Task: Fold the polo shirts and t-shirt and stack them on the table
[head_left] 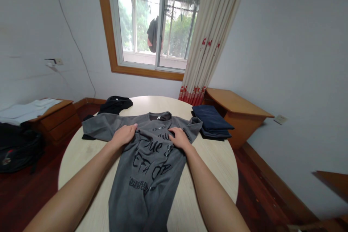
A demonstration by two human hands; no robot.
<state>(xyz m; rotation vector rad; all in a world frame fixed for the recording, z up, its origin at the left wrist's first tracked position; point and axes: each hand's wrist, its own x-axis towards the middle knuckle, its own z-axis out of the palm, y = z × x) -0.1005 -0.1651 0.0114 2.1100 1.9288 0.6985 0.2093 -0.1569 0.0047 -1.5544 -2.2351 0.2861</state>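
Observation:
A dark grey T-shirt point(146, 199) with black lettering lies spread on the round table, its collar toward the window and its hem toward me. My left hand point(124, 136) is closed on the cloth at the left side of the chest, below the sleeve. On the other side of the chest, my right hand point(179, 138) grips the fabric near the right sleeve, fingers bent. Creases run across the print between both hands. The fingertips are partly hidden in the folds.
Black clothing point(115, 104) lies at the table's far left, partly under the left sleeve. A stack of folded dark navy clothes point(212, 120) sits at the right edge of the round table point(217, 174). Behind it stands a wooden desk point(236, 103). A black bag point(19, 148) is at the left.

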